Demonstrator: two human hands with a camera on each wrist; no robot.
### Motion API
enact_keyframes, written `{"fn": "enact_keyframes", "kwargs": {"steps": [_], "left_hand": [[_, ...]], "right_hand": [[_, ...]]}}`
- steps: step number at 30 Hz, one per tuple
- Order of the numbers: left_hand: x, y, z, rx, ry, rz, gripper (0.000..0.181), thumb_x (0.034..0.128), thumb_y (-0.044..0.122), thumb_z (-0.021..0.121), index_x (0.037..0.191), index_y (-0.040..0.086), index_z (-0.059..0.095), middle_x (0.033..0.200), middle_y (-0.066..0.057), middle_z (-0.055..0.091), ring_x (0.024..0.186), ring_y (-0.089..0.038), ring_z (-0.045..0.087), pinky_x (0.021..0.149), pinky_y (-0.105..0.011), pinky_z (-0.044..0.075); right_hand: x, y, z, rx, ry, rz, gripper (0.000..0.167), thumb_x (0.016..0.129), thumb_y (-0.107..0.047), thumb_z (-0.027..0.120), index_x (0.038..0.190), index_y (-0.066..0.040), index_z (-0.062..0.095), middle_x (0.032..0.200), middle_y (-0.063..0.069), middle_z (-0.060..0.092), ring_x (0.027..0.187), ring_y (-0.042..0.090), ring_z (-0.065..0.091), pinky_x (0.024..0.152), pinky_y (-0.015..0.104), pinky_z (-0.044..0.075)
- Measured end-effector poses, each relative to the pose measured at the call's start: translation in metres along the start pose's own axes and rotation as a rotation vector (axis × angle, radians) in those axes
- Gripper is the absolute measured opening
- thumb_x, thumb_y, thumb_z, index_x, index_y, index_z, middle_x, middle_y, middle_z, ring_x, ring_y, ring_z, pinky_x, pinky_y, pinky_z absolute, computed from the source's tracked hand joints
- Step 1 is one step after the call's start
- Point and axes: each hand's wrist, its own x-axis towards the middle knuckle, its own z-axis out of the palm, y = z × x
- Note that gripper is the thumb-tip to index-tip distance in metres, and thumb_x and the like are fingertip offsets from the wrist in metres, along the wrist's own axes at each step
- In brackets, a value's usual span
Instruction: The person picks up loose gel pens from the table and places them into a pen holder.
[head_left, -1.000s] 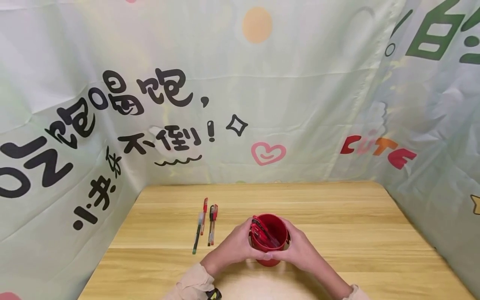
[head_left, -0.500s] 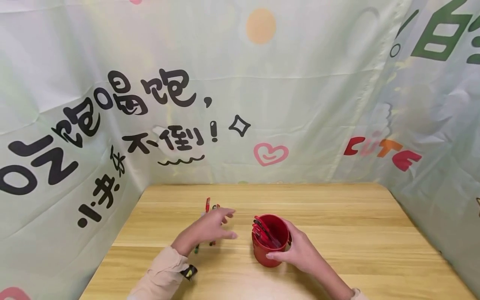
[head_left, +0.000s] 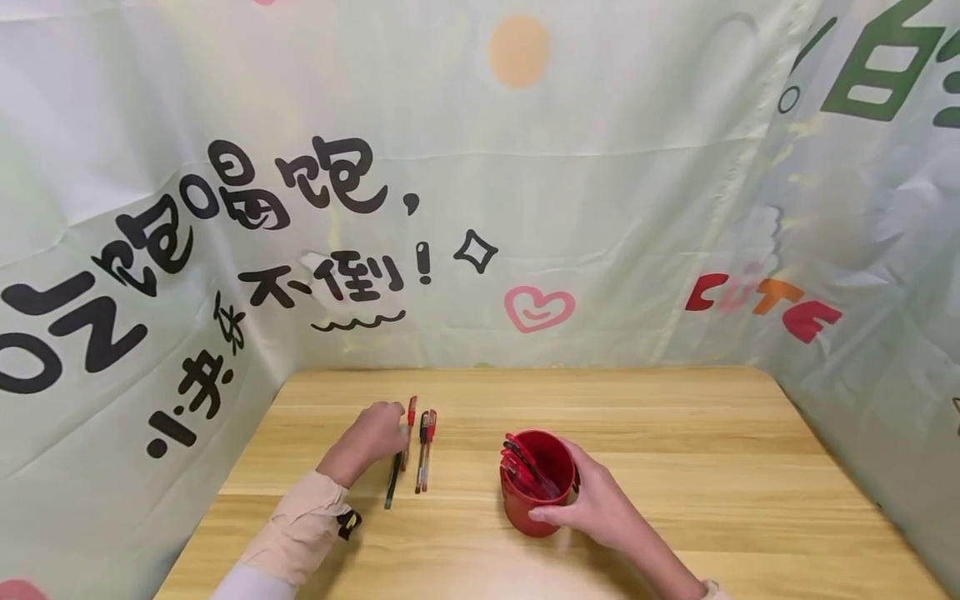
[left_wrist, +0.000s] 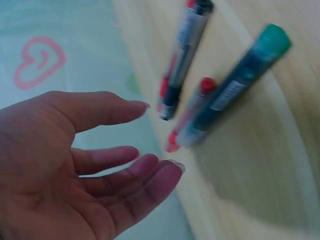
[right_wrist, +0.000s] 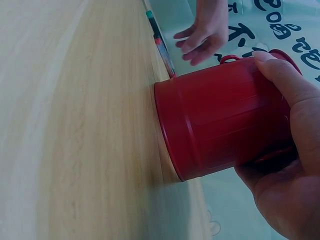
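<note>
My left hand (head_left: 375, 437) hovers by the top of a pen with a dark barrel and green end (head_left: 393, 482). In the left wrist view its thumb and fingers are parted, with a gap to the blurred green-ended pen (left_wrist: 231, 94) and a red pen (left_wrist: 206, 87) beside it. My right hand (head_left: 600, 500) grips the near right side of a red metal bucket (head_left: 534, 523), which stands upright and holds several red and black pens (head_left: 528, 471). Thumb and fingers wrap the bucket's wall (right_wrist: 220, 117) in the right wrist view.
A red-capped pen (head_left: 412, 410) lies behind the green-ended one. To their right, a black-capped pen (head_left: 422, 450) and another red-capped pen (head_left: 430, 454) lie side by side. The wooden table (head_left: 675, 433) meets printed cloth (head_left: 637, 250) at its back and sides.
My left hand has let go of the bucket and moved left, over to the loose pens. The right hand has stayed on the bucket, which has hardly moved.
</note>
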Motion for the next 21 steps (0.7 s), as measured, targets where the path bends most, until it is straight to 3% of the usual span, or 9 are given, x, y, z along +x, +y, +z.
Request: {"fn": "enact_keyframes", "kwargs": {"steps": [3,6,14,21], "left_hand": [[0.001,-0.006,0.006,0.000,-0.019,-0.019,0.024,0.0914,0.006,0.065,0.071,0.007,0.053,0.063,-0.002,0.037,0.054,-0.014,0.032,0.050,-0.027,0.027],[0.002,-0.009,0.010,0.002,-0.036,-0.039,0.038,0.0880,0.004,0.066,0.062,0.015,0.040,0.059,0.003,0.029,0.052,-0.012,0.030,0.048,-0.025,0.026],[0.001,-0.010,0.013,-0.008,-0.075,-0.090,0.044,0.0810,-0.001,0.074,0.059,0.016,0.039,0.059,0.003,0.031,0.052,-0.011,0.034,0.047,-0.023,0.028],[0.003,-0.012,0.018,0.009,-0.031,-0.064,0.044,0.0733,-0.002,0.082,0.061,0.014,0.043,0.062,0.001,0.035,0.056,-0.015,0.036,0.049,-0.025,0.033]], "right_hand": [[0.000,-0.001,0.001,0.001,-0.004,0.003,0.100,0.064,-0.047,0.098,0.148,-0.020,0.051,0.136,-0.006,0.067,0.128,0.019,0.064,0.104,0.036,0.057],[0.000,-0.001,0.002,-0.001,-0.003,0.002,0.099,0.064,-0.047,0.098,0.148,-0.021,0.051,0.136,-0.008,0.067,0.128,0.019,0.064,0.105,0.037,0.056],[0.000,-0.002,0.001,0.004,-0.010,0.009,0.099,0.064,-0.046,0.098,0.148,-0.024,0.051,0.136,-0.010,0.067,0.128,0.017,0.063,0.105,0.035,0.056],[0.001,0.000,0.001,-0.007,-0.002,0.008,0.100,0.063,-0.048,0.098,0.148,-0.023,0.050,0.136,-0.009,0.067,0.129,0.018,0.064,0.106,0.036,0.055]]}}
